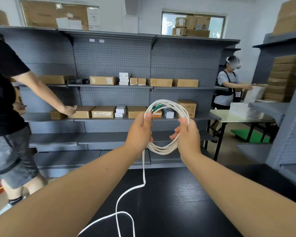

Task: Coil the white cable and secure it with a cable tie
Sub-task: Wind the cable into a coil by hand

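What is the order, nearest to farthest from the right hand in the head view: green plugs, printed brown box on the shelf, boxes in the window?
1. Green plugs, upper left of the coil that the right hand grips.
2. Printed brown box, on the shelf behind the coil.
3. Boxes in the window, high on the back wall.

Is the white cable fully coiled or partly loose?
Partly coiled: left hand and right hand hold loops; a loose tail trails onto the black table.
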A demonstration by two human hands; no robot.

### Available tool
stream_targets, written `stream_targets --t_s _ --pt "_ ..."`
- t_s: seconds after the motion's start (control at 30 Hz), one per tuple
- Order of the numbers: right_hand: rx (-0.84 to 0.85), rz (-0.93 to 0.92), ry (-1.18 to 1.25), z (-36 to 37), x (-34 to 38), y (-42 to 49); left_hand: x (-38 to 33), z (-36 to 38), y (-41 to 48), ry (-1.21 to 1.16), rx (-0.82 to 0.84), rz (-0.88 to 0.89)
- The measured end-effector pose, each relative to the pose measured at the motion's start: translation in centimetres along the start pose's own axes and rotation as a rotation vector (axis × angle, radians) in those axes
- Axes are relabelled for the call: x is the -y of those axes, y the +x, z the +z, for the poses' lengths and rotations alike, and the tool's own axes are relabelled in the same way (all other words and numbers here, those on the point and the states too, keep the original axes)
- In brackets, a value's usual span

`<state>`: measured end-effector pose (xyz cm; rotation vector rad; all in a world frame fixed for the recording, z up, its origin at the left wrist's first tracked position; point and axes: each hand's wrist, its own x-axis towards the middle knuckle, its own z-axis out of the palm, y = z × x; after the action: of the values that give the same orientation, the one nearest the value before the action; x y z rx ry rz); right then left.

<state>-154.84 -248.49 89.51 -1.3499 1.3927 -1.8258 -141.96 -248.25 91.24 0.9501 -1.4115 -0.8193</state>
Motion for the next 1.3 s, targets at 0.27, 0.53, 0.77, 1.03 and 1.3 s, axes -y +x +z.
stream_targets --t_s 0.27,0.53,0.77,1.03,1.3 --pt "0.253 -0.237 -0.179 -0.9 0.6 1.2 -0.9 -2.1 0.8 0.472 0.129 0.211" --pt "0.574 -0.441 -0.492 -1.6 3.1 2.5 -1.8 -2.7 1.7 0.823 0.333 0.34" --pt "0.593 -0.506 -0.683 -2.2 3.1 2.4 -2.0 -2.5 1.8 0.792 0.387 0.285" --pt "0.481 -0.475 -0.519 -3.5 2.2 3.2 -0.6 -1.8 0.3 0.326 0.384 0.01" --pt "0.262 -0.228 -0.123 -4.5 0.1 4.1 -0.4 0.2 -0.7 0.153 0.174 0.0"
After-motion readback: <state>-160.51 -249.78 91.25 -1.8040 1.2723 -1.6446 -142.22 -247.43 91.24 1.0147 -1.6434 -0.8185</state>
